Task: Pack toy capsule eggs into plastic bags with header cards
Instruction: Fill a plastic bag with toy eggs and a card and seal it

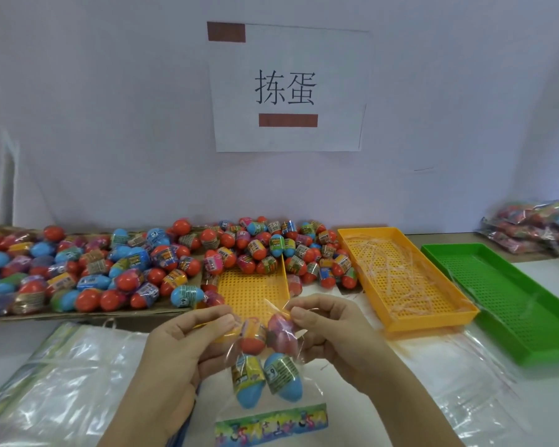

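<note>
Over the white desk (549, 275), a clear egg-filled plastic bag (267, 362) is pinched at its top by the left grip (181, 346) and the right grip (333, 330), hanging lengthwise down-frame.

Eggs (273, 379) glossy smooth plastic, bag (307, 393) clear crinkly film, perforated trays (391, 243) matt plastic — wall sign (288, 88) matt paper.

Backdrop's just a plain pale wall (110, 108), kinda lavender-white, lit soft and even with no harsh shadows. A white paper sign (288, 88) reading 拣蛋 is stuck on it with two strips of brown tape (226, 32), right edge lifting a bit. White tabletop (546, 272) below.
</note>
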Available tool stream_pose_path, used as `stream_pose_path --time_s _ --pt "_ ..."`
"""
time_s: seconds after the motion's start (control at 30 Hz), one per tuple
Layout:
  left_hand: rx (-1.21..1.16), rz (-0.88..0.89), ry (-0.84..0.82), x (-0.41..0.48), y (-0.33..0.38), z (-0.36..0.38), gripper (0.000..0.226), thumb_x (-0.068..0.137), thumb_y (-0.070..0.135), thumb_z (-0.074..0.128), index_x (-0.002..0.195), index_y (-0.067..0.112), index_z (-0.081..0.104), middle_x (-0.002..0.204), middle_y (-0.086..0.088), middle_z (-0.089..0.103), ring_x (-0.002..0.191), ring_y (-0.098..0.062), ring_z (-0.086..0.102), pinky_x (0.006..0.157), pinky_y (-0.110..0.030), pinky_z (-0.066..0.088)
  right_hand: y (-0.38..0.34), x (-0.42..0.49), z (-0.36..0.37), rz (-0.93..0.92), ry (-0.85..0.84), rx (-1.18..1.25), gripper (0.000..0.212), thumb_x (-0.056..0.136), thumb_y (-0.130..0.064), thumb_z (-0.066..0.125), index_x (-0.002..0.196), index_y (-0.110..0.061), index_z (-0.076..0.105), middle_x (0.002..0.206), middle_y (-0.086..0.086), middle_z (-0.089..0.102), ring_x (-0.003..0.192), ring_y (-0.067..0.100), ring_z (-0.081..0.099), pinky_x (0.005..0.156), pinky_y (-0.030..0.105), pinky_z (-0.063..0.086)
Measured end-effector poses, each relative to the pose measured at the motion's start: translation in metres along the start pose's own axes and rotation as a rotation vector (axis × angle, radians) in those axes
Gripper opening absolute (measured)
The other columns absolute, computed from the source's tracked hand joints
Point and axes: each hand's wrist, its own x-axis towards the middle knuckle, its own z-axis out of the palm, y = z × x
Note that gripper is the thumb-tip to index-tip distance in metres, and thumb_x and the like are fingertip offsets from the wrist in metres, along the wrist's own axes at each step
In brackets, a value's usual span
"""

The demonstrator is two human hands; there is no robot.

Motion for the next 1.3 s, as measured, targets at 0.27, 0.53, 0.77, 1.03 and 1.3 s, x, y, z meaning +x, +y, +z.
stream_pose_path --time_s 0.27,0.53,0.77,1.03,1.3 --pt "0.05 0.033 0.021 0.001 -0.003 -0.003 0.013 0.079 -0.005 0.067 0.091 -0.001 0.07 0.073 -0.018 0.074 0.056 -0.022 0.072 0.046 -0.023 0.056 0.002 0.003 -0.005 -0.028 0.046 -0.077 0.018 0.064 -0.02 0.075 0.08 -0.014 0.077 0.074 0.014 0.071 0.049 0.019 0.064 0.046 0.025 0.053" --pt "0.082 0.015 -0.031 0.004 -0.007 0.0 0.017 0.086 0.001 0.064 0.098 0.011 0.07 0.081 -0.011 0.076 0.065 -0.019 0.073 0.051 -0.025 0.056 0.007 0.006 -0.008 -0.032 0.034 -0.024 0.016 0.066 -0.016 0.072 0.081 -0.018 0.078 0.068 0.009 0.071 0.048 0.016 0.062 0.045 0.023 0.05" --pt "-0.015 -0.061 -0.109 0.0 -0.008 0.004 0.039 0.062 0.021 0.074 0.098 0.006 0.073 0.083 -0.013 0.076 0.063 -0.021 0.072 0.051 -0.026 0.056 0.009 0.007 -0.005 -0.053 0.044 0.001 0.018 0.066 -0.015 0.073 0.083 -0.017 0.079 0.068 0.012 0.071 0.047 0.015 0.062 0.044 0.02 0.048" --pt "-0.101 -0.059 -0.091 0.004 -0.012 0.001 0.029 0.063 0.014 0.071 0.09 0.002 0.075 0.086 -0.018 0.075 0.065 -0.021 0.073 0.051 -0.025 0.056 0.01 0.008 -0.004 -0.023 0.095 -0.011 0.032 0.065 -0.018 0.076 0.096 -0.011 0.073 0.081 0.018 0.073 0.051 0.02 0.065 0.047 0.026 0.054" --pt "-0.099 0.11 -0.071 0.004 -0.011 0.001 0.013 0.064 0.014 0.069 0.073 0.012 0.078 0.081 -0.012 0.076 0.065 -0.021 0.073 0.052 -0.025 0.057 0.003 0.005 -0.005 -0.098 0.035 -0.032 0.021 0.06 -0.025 0.077 0.08 -0.018 0.077 0.08 0.016 0.073 0.055 0.023 0.069 0.047 0.026 0.054"
